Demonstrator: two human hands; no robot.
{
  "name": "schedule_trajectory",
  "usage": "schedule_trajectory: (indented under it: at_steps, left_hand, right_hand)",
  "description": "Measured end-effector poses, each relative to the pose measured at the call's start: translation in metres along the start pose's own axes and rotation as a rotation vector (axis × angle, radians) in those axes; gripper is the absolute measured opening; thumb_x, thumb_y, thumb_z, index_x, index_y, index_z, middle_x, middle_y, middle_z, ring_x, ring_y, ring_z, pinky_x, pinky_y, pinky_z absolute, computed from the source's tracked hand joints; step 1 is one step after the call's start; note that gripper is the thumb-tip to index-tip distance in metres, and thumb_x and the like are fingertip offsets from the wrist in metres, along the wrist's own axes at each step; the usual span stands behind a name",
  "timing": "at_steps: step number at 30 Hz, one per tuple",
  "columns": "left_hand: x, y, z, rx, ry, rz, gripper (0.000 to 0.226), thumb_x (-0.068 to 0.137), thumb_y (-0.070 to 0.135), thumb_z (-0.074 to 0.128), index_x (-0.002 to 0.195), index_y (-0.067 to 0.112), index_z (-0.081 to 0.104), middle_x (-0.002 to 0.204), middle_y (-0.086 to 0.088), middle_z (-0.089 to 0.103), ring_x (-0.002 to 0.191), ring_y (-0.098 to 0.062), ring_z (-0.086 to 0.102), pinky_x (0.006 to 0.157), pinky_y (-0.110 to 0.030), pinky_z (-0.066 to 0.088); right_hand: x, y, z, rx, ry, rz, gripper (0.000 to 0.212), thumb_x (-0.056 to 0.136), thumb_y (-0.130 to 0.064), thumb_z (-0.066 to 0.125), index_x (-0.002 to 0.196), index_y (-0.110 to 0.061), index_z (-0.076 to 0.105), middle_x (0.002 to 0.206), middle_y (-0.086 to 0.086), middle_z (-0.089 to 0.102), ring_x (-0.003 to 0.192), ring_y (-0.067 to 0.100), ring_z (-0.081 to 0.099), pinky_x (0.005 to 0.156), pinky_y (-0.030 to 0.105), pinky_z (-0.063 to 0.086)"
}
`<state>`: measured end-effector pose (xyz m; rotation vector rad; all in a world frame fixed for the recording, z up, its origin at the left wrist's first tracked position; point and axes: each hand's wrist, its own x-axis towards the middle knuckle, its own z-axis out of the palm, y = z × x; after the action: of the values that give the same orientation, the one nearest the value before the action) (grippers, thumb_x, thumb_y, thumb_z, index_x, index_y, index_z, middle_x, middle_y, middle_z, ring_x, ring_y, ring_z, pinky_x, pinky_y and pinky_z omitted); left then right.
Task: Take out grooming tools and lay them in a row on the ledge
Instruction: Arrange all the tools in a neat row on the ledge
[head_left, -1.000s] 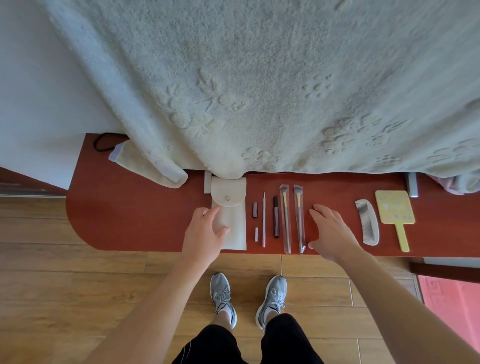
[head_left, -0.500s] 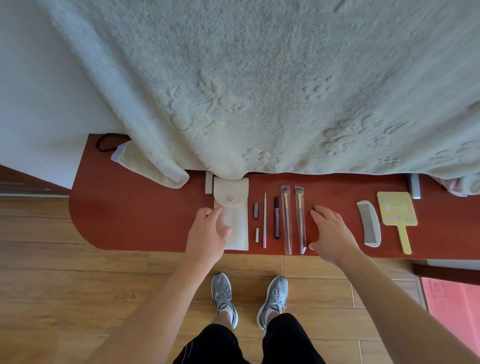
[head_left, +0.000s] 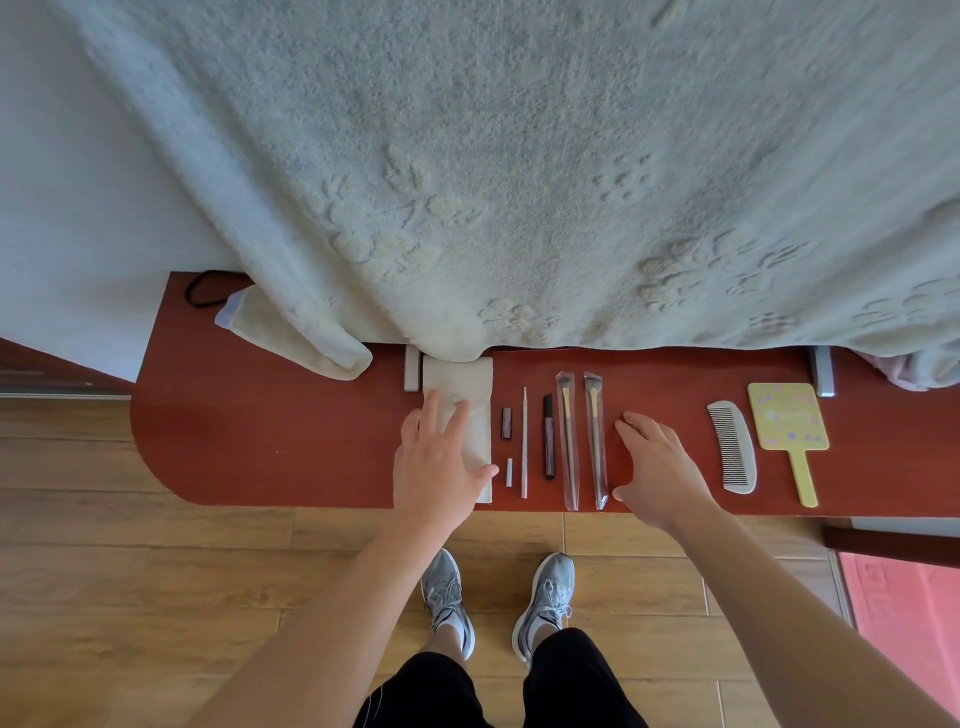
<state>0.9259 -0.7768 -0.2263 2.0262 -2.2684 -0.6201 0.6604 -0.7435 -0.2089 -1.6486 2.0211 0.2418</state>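
Observation:
A cream pouch (head_left: 480, 387) with a snap flap lies on the red-brown ledge (head_left: 270, 441). My left hand (head_left: 434, 462) rests flat on the pouch, fingers straight. Right of it lie a small dark tube (head_left: 507, 422), a small pale piece (head_left: 509, 472), a thin pink stick (head_left: 524, 441), a dark pencil (head_left: 548, 436) and two wrapped brushes (head_left: 568, 441) (head_left: 596, 441), all side by side. My right hand (head_left: 657, 465) is spread open on the ledge just right of the brushes. Further right are a white comb (head_left: 732, 447) and a yellow hand mirror (head_left: 787, 423).
A large pale blanket (head_left: 519, 182) hangs over the ledge's back edge and covers the pouch's top. A folded cloth (head_left: 291, 338) and a black hair tie (head_left: 200, 291) sit at the left. The wooden floor and my grey shoes (head_left: 447, 597) are below.
My left hand has slid further up onto the pouch, covering its snap area. My right hand has barely moved.

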Motion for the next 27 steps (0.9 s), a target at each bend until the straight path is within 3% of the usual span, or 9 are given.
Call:
schedule_trajectory:
  at_steps: [10, 27]
  left_hand:
    - [-0.0007, 0.0049, -0.0020, -0.002, -0.001, -0.016, 0.084, 0.079, 0.054, 0.074, 0.147, 0.033, 0.029, 0.160, -0.002, 0.016, 0.138, -0.029, 0.030, 0.094, -0.036, 0.054]
    - [-0.0026, 0.0049, -0.0014, -0.008, 0.002, -0.015, 0.084, 0.078, 0.050, 0.077, 0.146, 0.034, 0.030, 0.160, -0.002, 0.017, 0.137, -0.030, 0.032, 0.095, -0.037, 0.053]
  right_hand:
    - [0.0007, 0.0002, 0.0004, -0.004, -0.001, 0.001, 0.087, 0.083, -0.025, 0.074, 0.153, -0.020, 0.023, 0.159, -0.006, 0.019, 0.145, 0.018, 0.016, 0.113, 0.034, 0.032]
    - [0.0010, 0.0012, 0.0008, -0.004, -0.004, 0.004, 0.086, 0.083, -0.023, 0.073, 0.153, -0.020, 0.023, 0.159, -0.006, 0.020, 0.146, 0.019, 0.016, 0.113, 0.035, 0.032]
